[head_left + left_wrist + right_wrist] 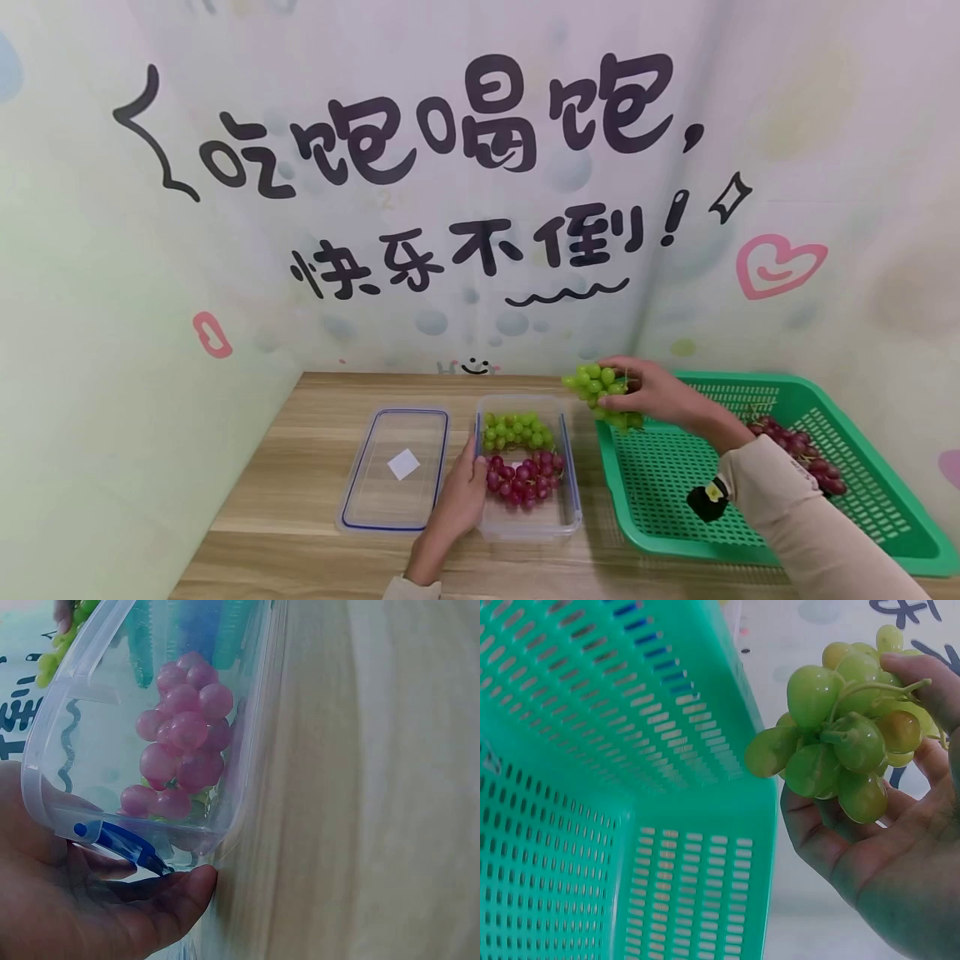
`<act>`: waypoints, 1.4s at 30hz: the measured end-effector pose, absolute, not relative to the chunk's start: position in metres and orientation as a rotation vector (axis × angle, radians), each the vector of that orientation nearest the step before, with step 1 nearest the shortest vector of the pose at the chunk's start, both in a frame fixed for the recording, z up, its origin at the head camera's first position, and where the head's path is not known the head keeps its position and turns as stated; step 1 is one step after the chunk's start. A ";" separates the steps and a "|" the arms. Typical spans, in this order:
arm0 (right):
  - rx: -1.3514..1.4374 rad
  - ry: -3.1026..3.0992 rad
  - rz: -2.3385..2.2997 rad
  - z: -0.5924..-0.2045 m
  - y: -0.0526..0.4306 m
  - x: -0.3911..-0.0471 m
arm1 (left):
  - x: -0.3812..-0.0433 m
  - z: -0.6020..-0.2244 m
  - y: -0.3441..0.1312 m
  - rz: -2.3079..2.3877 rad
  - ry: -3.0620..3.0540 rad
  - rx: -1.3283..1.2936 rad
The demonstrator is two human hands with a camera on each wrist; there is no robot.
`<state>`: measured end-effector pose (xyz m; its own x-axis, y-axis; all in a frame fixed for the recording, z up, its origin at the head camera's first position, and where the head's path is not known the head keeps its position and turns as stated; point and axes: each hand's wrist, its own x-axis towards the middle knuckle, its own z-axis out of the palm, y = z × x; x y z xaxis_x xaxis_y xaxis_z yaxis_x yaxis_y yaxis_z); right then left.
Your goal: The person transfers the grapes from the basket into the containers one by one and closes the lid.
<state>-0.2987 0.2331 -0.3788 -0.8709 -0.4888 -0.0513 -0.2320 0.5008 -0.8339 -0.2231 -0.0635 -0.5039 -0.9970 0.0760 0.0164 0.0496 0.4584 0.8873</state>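
Nearest, your left hand (459, 493) is steadying the clear box (528, 531), fingers (191, 889) resting along its side wall by a blue latch (127, 844), not visibly clamping. Just left, the lid (375, 500) is lying flat on the tabletop (277, 508). Inside the box, a red bunch (525, 479) is sitting around the middle, a green bunch (516, 431) behind it; the near end is showing bare. To the right, the green basket (660, 542) is holding darker red grapes (804, 454) along its right side. Farther off, your right hand (660, 393) is gripping another green bunch (600, 385), fingers curled round it, by the basket's far left corner. Judgement: you are probably moving fruit from basket to box, this bunch being mid-carry. The next move is likely calling for a leftward swing over the open box, then a gentle lowering, the left hand bracing, without squashing the grapes lying there.
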 end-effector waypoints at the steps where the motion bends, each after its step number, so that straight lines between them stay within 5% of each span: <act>1: -0.623 2.461 -1.307 -0.379 0.230 -0.299 | -0.223 -0.504 -0.064 1.621 2.667 0.118; 42: -0.702 2.479 -1.131 -0.403 0.141 -0.306 | -0.224 -0.504 -0.066 1.635 2.678 0.164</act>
